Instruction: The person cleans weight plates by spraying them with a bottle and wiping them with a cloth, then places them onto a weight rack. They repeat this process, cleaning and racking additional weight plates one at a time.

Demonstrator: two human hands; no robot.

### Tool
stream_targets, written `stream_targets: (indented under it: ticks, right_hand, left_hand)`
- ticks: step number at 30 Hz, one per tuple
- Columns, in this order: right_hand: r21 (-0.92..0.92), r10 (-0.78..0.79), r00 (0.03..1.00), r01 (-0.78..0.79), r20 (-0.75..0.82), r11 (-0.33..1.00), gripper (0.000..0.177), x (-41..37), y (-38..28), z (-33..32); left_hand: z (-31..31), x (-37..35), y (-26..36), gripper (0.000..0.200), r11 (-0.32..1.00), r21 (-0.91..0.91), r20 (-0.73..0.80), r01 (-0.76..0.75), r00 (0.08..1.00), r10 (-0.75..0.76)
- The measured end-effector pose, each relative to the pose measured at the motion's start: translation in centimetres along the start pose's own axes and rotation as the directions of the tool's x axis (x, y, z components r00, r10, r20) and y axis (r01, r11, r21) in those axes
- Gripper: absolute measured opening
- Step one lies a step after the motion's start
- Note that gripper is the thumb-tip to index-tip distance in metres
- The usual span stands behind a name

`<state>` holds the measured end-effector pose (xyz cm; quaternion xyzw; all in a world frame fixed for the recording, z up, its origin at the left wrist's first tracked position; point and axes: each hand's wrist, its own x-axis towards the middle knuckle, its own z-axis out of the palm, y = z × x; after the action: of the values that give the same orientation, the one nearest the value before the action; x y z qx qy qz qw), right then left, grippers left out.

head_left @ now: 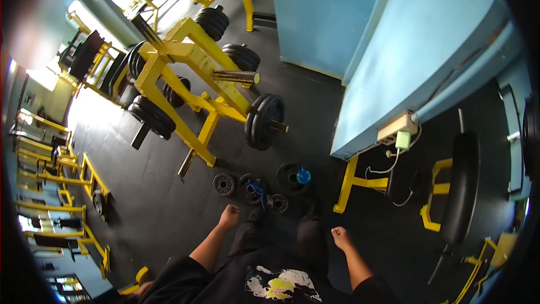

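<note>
My left hand [229, 215] hangs in the air left of my legs, its fingers curled in; nothing shows in it. My right hand [341, 237] is on the other side of my legs, also with curled fingers and nothing visible in it. On the floor before my feet lie several black weight plates, among them a small one [224, 184] nearest my left hand. A blue cloth-like item [258, 189] rests on another plate. Upon the largest plate [286, 178] stands a blue bottle [304, 175]. Neither hand touches these things.
A yellow plate rack [188, 53] loaded with black plates stands ahead on the left. At the right are a light-blue wall [388, 84], a socket box [395, 128] with a hanging cable, and a black padded bench [462, 186]. More yellow gym machines line the far left.
</note>
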<state>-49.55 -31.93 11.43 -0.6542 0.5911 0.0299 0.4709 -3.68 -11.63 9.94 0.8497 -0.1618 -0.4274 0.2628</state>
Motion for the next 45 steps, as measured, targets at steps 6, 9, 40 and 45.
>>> stream_targets:
  ticks: [6, 9, 40, 45]
  right_hand:
    - [-0.074, -0.065, 0.988, 0.076, 0.138, 0.994, 0.031, 10.1, -1.9, -3.2]
    - [-0.056, -0.141, 0.98, 0.15, 0.139, 0.987, 0.029, 13.8, -3.0, -2.0]
    - [0.208, -0.676, 0.64, 0.764, -0.364, 0.611, 0.034, 26.8, -6.3, 12.5]
    - [-0.032, -0.71, 0.694, 0.712, -0.118, 0.701, 0.025, 26.2, -6.3, 18.2]
  left_hand:
    - [6.7, -6.7, 0.6, 0.044, 0.987, -0.097, 0.021, 0.126, 0.992, -0.125]
    - [9.1, -6.6, 3.0, 0.055, 0.999, -0.009, 0.003, 0.033, 0.999, -0.033]
    - [36.0, 29.0, -2.0, 0.087, 0.587, -0.202, -0.319, -0.784, 0.62, 0.717]
    - [29.1, 26.8, -11.0, 0.078, 0.475, -0.489, -0.366, -0.732, 0.666, 0.65]
